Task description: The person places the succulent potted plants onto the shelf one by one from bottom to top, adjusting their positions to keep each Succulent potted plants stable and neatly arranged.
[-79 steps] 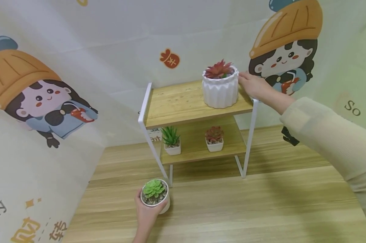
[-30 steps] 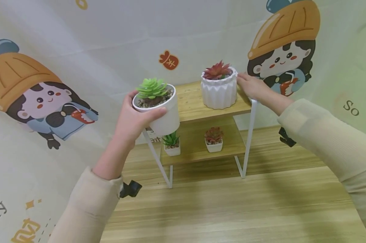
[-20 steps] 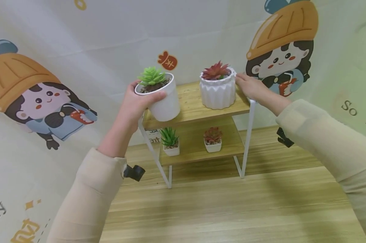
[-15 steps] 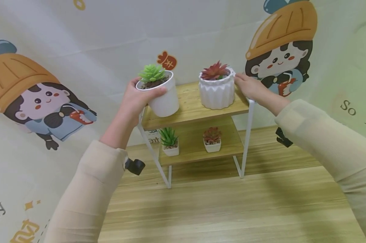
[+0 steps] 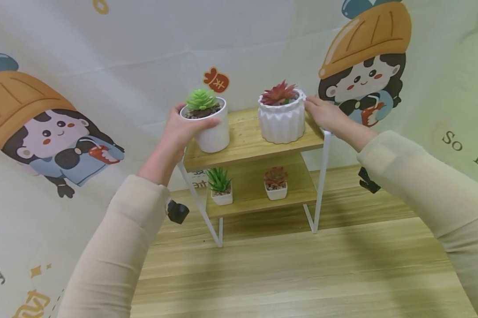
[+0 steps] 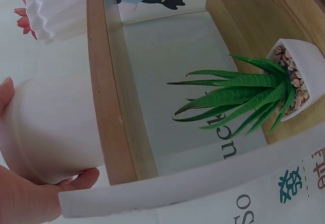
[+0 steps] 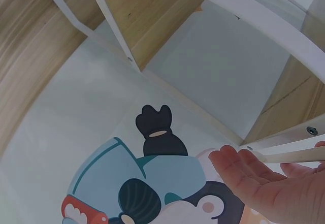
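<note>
My left hand (image 5: 183,126) grips a smooth white plant pot (image 5: 215,134) holding a bright green succulent (image 5: 201,100). The pot looks nearly upright at the left end of the two-tier shelf's top board (image 5: 242,132); its base seems to touch the wood. In the left wrist view, my fingers and thumb curl round the pot (image 6: 56,127). A fluted white pot (image 5: 281,123) with a red succulent (image 5: 278,94) stands on the right of the same board. Beside it, my right hand (image 5: 328,115) rests at the shelf's right end, fingers fairly straight, fingertips close to the pot.
On the lower board (image 5: 246,194) stand a small pot with a spiky green plant (image 5: 220,181) and a small pot with a red succulent (image 5: 276,181). White metal legs (image 5: 321,185) support the shelf on a wood-grain table (image 5: 302,274). A printed cloth (image 5: 143,44) hangs behind.
My left hand has lifted the green succulent's pot from the table, up and over to the top board's left end, and straightened it from a tilt. My right hand has stayed in place.
</note>
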`<control>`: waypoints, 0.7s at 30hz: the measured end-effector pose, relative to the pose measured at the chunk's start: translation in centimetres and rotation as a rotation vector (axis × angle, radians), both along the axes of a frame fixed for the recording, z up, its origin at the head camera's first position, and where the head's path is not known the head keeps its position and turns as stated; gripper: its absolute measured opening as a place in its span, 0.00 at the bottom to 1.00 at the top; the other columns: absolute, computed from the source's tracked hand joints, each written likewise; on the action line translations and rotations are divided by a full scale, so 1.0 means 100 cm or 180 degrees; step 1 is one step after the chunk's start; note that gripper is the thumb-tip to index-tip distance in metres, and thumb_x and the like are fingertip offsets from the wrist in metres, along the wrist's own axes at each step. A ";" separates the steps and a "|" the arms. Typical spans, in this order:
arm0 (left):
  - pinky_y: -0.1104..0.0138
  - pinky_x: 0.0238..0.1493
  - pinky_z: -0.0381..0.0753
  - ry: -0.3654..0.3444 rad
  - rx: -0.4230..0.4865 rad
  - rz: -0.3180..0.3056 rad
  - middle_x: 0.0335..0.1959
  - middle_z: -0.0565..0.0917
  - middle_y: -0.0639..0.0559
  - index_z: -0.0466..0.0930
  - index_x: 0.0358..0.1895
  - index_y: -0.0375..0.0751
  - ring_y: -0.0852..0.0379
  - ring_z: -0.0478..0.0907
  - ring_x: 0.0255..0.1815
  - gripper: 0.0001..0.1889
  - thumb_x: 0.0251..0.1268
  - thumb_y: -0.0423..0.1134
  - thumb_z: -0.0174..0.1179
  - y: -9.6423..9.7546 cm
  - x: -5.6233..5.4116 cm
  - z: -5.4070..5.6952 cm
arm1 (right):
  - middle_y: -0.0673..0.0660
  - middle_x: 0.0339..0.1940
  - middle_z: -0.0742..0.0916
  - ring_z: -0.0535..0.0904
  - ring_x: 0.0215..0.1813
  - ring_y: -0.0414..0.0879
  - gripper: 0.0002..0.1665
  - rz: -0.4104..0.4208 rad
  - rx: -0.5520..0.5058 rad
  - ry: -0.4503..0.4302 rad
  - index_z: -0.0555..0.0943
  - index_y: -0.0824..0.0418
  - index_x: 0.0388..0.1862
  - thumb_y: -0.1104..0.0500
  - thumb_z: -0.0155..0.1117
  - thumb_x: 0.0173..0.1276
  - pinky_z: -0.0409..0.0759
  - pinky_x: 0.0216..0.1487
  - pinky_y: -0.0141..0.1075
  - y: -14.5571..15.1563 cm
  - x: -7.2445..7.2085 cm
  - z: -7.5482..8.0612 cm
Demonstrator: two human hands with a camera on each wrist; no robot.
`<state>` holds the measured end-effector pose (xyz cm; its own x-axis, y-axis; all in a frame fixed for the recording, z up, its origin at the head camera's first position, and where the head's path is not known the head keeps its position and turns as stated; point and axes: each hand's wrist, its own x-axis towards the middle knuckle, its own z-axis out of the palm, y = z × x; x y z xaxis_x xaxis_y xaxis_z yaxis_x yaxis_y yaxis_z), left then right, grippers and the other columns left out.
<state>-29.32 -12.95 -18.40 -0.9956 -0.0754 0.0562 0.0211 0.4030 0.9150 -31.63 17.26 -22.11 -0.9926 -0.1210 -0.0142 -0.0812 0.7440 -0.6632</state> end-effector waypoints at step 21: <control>0.62 0.66 0.59 0.0164 0.0071 -0.0181 0.67 0.57 0.43 0.44 0.69 0.40 0.51 0.59 0.64 0.50 0.46 0.42 0.69 -0.005 0.008 -0.007 | 0.62 0.74 0.47 0.40 0.73 0.58 0.35 0.0020 -0.0058 0.0004 0.41 0.60 0.74 0.45 0.22 0.74 0.39 0.71 0.52 0.001 -0.002 -0.002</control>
